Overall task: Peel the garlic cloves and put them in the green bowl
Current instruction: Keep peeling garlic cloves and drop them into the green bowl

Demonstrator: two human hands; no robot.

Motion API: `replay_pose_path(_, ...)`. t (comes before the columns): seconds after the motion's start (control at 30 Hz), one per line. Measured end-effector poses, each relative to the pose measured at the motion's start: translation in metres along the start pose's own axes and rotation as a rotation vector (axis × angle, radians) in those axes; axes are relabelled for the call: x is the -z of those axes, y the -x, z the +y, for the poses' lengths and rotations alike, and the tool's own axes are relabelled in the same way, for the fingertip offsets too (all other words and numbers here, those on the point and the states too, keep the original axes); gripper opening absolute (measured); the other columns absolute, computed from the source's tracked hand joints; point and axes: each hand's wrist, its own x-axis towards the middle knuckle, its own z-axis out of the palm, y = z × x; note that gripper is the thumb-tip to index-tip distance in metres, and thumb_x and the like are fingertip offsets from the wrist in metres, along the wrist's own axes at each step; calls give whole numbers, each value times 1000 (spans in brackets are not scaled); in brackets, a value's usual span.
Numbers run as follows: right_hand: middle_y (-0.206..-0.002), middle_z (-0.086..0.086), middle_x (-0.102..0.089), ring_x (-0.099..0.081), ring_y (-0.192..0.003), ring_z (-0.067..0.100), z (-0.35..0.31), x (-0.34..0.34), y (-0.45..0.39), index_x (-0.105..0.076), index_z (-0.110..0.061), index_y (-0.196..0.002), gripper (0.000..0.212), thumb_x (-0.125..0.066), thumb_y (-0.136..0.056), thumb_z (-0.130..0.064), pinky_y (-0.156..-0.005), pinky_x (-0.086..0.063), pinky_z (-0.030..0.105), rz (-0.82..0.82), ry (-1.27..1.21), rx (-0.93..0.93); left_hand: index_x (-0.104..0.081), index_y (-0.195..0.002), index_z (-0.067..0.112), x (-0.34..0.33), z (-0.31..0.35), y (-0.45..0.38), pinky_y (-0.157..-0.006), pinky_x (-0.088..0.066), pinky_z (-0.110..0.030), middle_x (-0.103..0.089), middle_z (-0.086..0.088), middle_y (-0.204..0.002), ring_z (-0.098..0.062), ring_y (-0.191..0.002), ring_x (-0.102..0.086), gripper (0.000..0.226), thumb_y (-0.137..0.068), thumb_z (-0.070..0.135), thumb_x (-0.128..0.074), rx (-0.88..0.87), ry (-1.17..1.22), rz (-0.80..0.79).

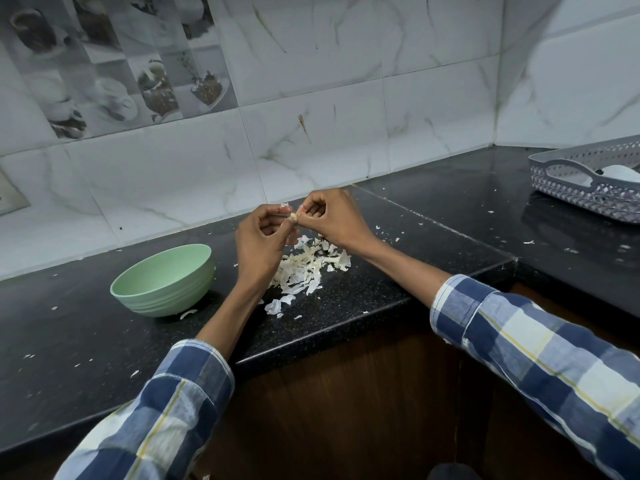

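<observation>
A small pale garlic clove [294, 215] is pinched between the fingertips of both hands, held above the black counter. My left hand [261, 237] grips it from the left with curled fingers. My right hand [330, 214] pinches it from the right. Under the hands lies a heap of white garlic skins [308, 268]. The green bowl [166, 280] stands on the counter to the left of my left hand; its inside is hidden from this angle.
The black speckled counter [363, 296] has a front edge just below the skins, with a wooden cabinet beneath. A grey perforated basket [585, 181] sits at the far right. Loose skin flakes are scattered around. A tiled wall stands behind.
</observation>
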Motion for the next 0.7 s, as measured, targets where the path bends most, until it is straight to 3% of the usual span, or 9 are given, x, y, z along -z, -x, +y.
replay_pose_path(0.2,-76,-8,-73,-64,-66,-2,1,0,-1,-78,-12,-88,12,-84,-84,-21,-65,-55,16,-8,-7,-9,-77,-109,12,2,0,-1,-77,-65,-35,-80,-5,-98,-24,-92,-79,22,-89,18,-85,33,20,-21)
replay_pose_path(0.37,-76,-10,-72,-62,-66,-1,1,-1,-1,-77,-15,-88,12,-84,-83,-23,-65,-56,18,-32,14,-7,-75,-108,12,4,0,0,-76,-66,-38,-81,-6,-92,-28,-82,-79,22,-88,16,-85,52,14,-22)
replay_pose_path(0.7,-80,-8,-71,-67,-74,8,0,0,0,-74,-17,-90,7,-76,-89,-24,-76,-62,39,-10,77,-3,-72,-118,8,1,0,0,-62,-59,-22,-77,-10,-96,-19,-76,-76,21,-99,15,-75,-37,-91,-15)
